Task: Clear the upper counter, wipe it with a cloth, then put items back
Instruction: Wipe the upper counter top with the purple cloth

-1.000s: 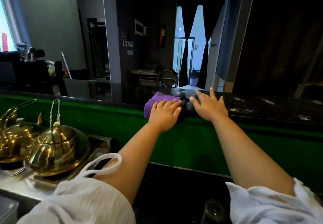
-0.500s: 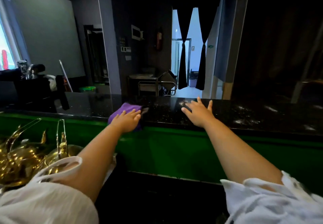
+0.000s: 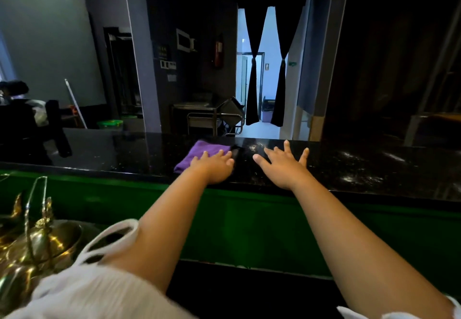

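Left hand (image 3: pixel 215 166) flat on cloth (image 3: pixel 199 154)

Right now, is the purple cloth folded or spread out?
Folded: the purple cloth is a thick pad with a rounded doubled edge, pressed under the left hand.

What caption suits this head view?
Left hand presses a purple cloth on the black counter; right hand rests flat alongside.

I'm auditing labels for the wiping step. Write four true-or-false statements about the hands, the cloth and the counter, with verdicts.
The left hand presses flat on the purple cloth. True.
The right hand grips a sponge. False: it lies open on the black counter, fingers spread, holding nothing.
The cloth lies on the floor. False: it lies on the counter.
Brass kettles stand at lower left, below the counter. True.
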Demonstrator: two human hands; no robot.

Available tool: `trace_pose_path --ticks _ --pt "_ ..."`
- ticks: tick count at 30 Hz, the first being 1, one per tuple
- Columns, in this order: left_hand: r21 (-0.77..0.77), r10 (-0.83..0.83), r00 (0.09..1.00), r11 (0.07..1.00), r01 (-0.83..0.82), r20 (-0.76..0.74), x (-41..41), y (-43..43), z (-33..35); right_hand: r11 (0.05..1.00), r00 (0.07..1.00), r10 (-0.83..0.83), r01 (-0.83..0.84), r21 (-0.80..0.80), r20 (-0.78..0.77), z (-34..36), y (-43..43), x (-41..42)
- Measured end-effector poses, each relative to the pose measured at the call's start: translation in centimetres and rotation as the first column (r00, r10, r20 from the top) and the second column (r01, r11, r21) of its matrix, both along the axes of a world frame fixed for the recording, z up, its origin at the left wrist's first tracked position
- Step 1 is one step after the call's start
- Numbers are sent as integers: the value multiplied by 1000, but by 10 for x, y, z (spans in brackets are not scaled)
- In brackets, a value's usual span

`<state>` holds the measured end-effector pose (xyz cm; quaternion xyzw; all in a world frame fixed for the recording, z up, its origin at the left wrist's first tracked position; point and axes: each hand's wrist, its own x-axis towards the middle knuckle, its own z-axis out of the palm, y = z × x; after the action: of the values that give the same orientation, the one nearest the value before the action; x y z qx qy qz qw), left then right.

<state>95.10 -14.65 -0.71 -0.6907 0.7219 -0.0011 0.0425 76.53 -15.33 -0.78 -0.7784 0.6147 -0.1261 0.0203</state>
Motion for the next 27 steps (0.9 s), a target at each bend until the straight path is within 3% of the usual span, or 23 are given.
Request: trace_pose_path --ticks 4,7,11,13,16,19,24,27 --pt "-11 3 1000 1000 -3 6 13 27 1 999 998 39 -39 16 -47 1 4 -1" --pt "10 108 991 994 -108 -80 50 4 8 999 997 49 -47 25 -62 1 5 0" --pt "93 220 974 972 -216 -43 67 -48 14 999 998 29 -27 36 -56 0 2 1" --pt "80 152 987 986 -148 -48 45 -55 16 999 999 35 -34 32 -31 0 2 1" --pt "45 -21 982 999 30 -186 -8 -32 16 999 999 45 -45 17 -3 1 3 0" --pt "60 -90 993 994 95 -79 3 -25 -2 998 998 57 -57 2 -30 1 5 0" --pt "7 22 997 1000 -22 -71 44 -17 9 995 994 92 -91 31 -58 0 6 -1" --pt "75 179 979 982 -172 -98 65 -54 21 995 993 101 -100 25 -55 -2 4 -1"
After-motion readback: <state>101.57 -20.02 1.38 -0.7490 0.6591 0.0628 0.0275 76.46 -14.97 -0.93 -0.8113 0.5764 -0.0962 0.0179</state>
